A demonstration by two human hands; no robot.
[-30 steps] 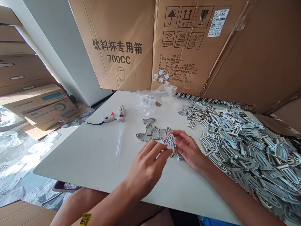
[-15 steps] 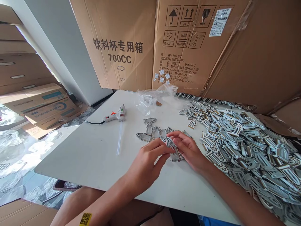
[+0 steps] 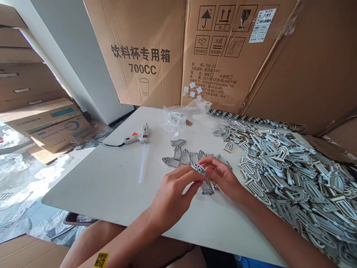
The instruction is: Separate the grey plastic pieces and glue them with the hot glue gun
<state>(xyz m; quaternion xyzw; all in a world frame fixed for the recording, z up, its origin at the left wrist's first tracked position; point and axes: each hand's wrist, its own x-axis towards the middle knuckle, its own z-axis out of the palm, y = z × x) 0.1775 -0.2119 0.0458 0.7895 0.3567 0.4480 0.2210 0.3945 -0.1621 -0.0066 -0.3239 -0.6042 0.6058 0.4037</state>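
Observation:
My left hand (image 3: 174, 193) and my right hand (image 3: 223, 178) meet over the white table (image 3: 97, 178), both fingers pinching an arched grey-and-white cut-out piece (image 3: 206, 187). The piece stands tilted, and my fingertips hide its upper part. Just beyond my fingers lies a small row of similar arched pieces (image 3: 181, 157), some touching one another. A large heap of these pieces (image 3: 290, 178) spreads to the right of my right hand. Its material is hard to tell; it may be felt or foam.
A white hot glue gun (image 3: 138, 137) with a black cord lies at the left, with a clear glue stick (image 3: 142, 168) below it. A crumpled plastic bag (image 3: 174, 119) sits at the back. Large cardboard boxes (image 3: 145, 52) stand behind the table.
The piece has turned between my fingers, from showing its face to a more edge-on tilt, with its lower end reaching further down. My hands have closed in slightly around it.

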